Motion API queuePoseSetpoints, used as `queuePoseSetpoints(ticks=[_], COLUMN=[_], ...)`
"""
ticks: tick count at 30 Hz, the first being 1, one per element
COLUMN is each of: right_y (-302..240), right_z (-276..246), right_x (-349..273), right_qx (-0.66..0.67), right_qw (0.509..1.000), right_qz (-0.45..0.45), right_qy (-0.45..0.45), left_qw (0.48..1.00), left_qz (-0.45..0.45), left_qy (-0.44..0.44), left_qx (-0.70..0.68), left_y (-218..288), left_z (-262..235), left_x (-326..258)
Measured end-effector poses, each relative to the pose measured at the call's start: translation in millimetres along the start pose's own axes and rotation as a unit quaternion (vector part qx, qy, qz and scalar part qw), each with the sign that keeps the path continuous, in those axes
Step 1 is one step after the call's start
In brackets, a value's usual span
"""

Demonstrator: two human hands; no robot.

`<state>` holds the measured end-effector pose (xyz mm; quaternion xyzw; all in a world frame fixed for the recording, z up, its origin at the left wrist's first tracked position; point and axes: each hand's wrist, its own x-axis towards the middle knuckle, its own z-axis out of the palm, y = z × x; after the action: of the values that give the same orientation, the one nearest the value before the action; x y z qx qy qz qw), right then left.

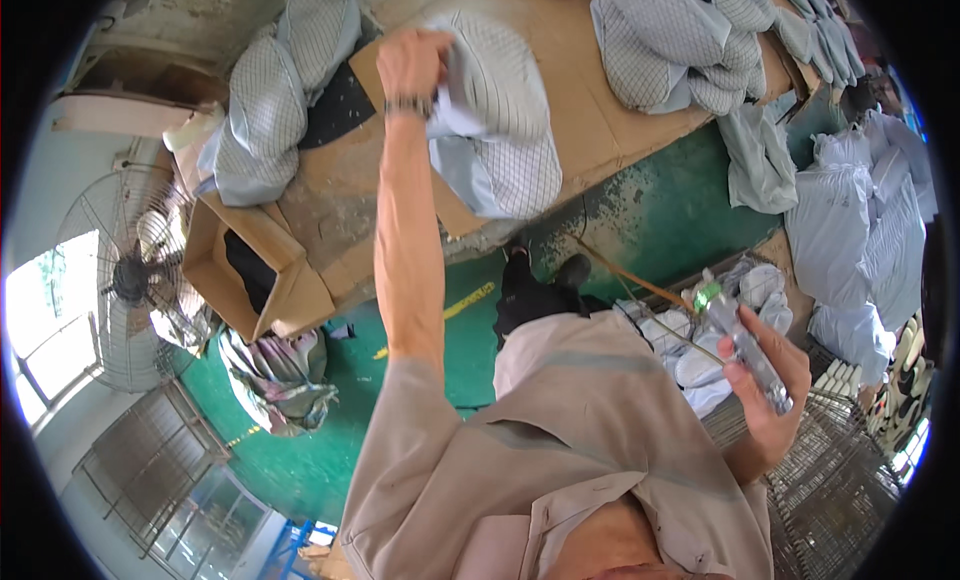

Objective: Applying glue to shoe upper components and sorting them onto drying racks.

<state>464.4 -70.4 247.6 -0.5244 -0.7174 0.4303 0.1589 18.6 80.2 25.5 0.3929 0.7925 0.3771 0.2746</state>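
Worktop (345,195) is spanning the top of the frame, mostly under cardboard. Patterned pile (665,45) is sitting upper right; a second stack (265,115) is lying upper left.

My piece, the grey-and-white grid-patterned cover (500,80), is resting top centre on the worktop, folded over itself, smooth grey side partly showing. Reading it as light, soft and floppy, padded maybe; not fragile. Smooth grey face could be slippery, so I'm favouring the patterned face. Best hold: a folded edge, several layers deep, since a single layer would probably sag.

Orange cord (640,280) is running right of centre toward my tool; can't tell if they're joined.

Left hand (412,65): grip is curling closed at the cover's upper-left edge, looks like a pinch, fingertips partly hidden.

Right hand (793,365): grip is wrapping part-closed around a silvery tool (750,345) with a green end, right of frame. Looks rigid, fairly light; I'm judging mid-body as the place to hold it.
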Motion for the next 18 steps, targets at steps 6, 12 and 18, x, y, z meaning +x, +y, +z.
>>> queuePoseSetpoints(ticks=[6, 12, 18], right_y=[4, 4, 7], right_z=[11, 23, 40], right_x=[4, 23, 43], right_qx=[-0.004, -0.011, -0.032], right_qw=[1.0, 0.999, 0.998], right_qz=[-0.015, -0.036, -0.052], right_qy=[-0.007, -0.005, 0.002], left_qw=[0.941, 0.93, 0.905], left_qz=[-0.001, 0.048, 0.052], left_qy=[-0.047, -0.012, 0.006], left_qx=[-0.334, -0.363, -0.422], left_y=[39, 55, 40], left_z=[-23, -49, -84], left_x=[-6, -4, 2])
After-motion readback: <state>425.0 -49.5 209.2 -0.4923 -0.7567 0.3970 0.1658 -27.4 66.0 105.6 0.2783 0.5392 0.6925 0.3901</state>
